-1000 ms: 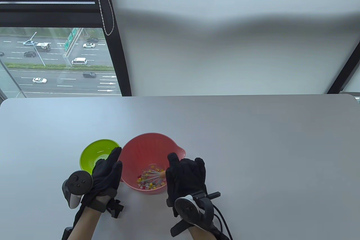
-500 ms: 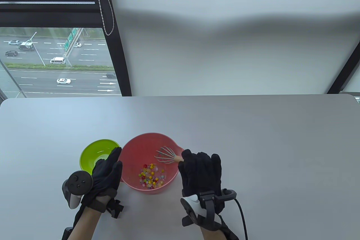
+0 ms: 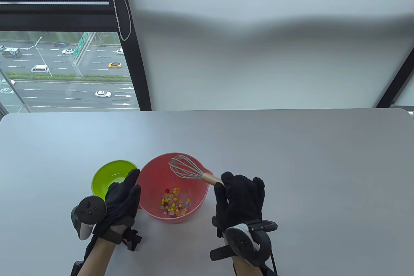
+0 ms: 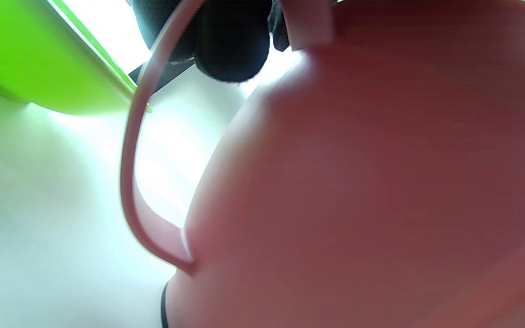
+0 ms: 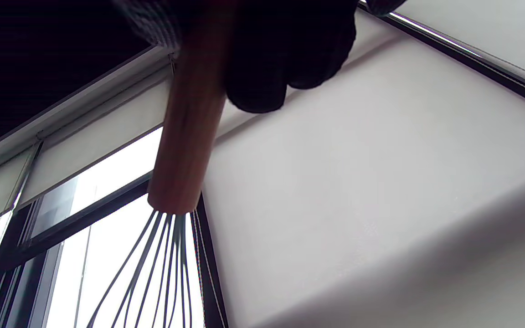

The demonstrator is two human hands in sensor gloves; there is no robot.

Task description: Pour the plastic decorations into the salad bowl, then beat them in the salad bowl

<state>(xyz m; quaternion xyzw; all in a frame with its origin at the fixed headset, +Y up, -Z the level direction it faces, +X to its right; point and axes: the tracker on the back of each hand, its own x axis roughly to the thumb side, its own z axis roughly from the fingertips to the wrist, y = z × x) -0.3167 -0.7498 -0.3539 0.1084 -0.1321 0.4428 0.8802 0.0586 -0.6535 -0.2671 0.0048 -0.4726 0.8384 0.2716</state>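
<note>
The plastic decorations (image 3: 174,204) are lying in a loose pile at the bottom of the pink salad bowl (image 3: 155,172), which is sitting near the bench's (image 3: 291,159) front edge, left of its middle. The whisk (image 3: 186,168) is hanging over the bowl's far right rim with its wires clear of the beads, its wooden handle gripped in the curled fingers of the right hand (image 3: 238,200).

The left hand (image 3: 123,198) is lying against the bowl's left side, fingers fairly straight; from above I cannot tell if it is really holding anything. If that hand is only resting there, I'd worry that a hard stroke is going to slide or tip the light bowl. The beads are light too, and fast beating could be flicking them over the rim onto the bench. The green bowl (image 3: 111,177) is sitting just beside, close enough to get knocked.

The left wrist view is showing what the table view is hiding: a fingertip (image 4: 230,43) hooked at the bowl's thin handle loop (image 4: 128,173). The right wrist view is showing the thumb wrapped round the whisk handle (image 5: 189,136).
</note>
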